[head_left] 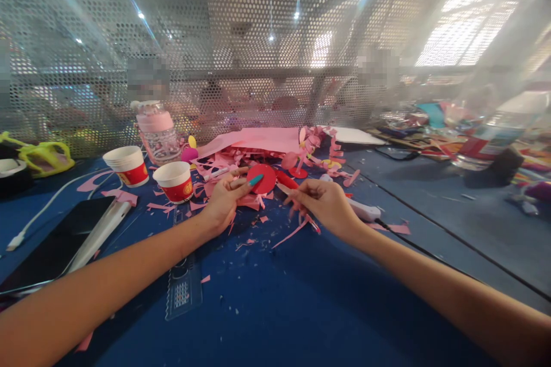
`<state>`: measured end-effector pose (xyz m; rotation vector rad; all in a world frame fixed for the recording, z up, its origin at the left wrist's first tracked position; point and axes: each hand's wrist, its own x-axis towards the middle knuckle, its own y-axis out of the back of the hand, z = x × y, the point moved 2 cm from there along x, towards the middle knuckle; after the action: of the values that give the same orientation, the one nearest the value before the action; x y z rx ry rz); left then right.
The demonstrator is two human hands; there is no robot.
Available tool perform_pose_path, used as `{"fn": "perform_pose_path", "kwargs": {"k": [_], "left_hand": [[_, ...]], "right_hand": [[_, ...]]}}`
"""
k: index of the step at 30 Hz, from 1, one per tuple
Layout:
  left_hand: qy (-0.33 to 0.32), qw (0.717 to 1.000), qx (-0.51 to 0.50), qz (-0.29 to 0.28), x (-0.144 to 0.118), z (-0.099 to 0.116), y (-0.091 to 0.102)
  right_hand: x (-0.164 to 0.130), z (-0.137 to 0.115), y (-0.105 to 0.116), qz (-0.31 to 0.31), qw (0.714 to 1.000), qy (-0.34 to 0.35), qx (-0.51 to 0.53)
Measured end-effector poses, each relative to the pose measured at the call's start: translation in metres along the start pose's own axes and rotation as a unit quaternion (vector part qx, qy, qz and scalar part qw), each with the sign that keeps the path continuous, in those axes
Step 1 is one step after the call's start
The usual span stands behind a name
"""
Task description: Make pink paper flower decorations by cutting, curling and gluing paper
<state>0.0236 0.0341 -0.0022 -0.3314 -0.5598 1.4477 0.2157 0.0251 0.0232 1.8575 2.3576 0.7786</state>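
Observation:
My left hand pinches a round red disc, its thumb with a long teal nail lying across the disc's face. To the right of it, my right hand is closed at the fingertips on a pale pink strip, which points toward the disc; its fingers are partly blurred. A thin curled pink paper strip shows below the right hand. Behind both hands lies a heap of pink paper scraps under a larger pink sheet. A white tool with a black cord lies beside my right wrist, partly hidden.
Two paper cups and a pink-lidded bottle stand left of the heap. A phone and a clear ruler lie nearer. A plastic bottle stands at right. A perforated metal screen borders the table's back.

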Motion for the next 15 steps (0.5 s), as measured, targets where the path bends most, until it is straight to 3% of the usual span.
{"fn": "perform_pose_path", "kwargs": {"k": [3,9,15], "left_hand": [[0.0,1.0,0.009,-0.009,-0.0002,-0.0005,0.0008],[-0.001,0.999,0.025,-0.021,-0.0011,-0.0008,0.0015],[0.008,0.999,0.024,-0.021,-0.0013,-0.001,0.0007]], "right_hand": [[-0.0003,0.0023,0.0018,0.012,0.999,0.011,-0.033],[0.0026,-0.0019,0.0029,0.056,0.985,0.14,-0.084],[0.003,-0.0034,0.0033,0.018,0.996,0.063,-0.054]]}}
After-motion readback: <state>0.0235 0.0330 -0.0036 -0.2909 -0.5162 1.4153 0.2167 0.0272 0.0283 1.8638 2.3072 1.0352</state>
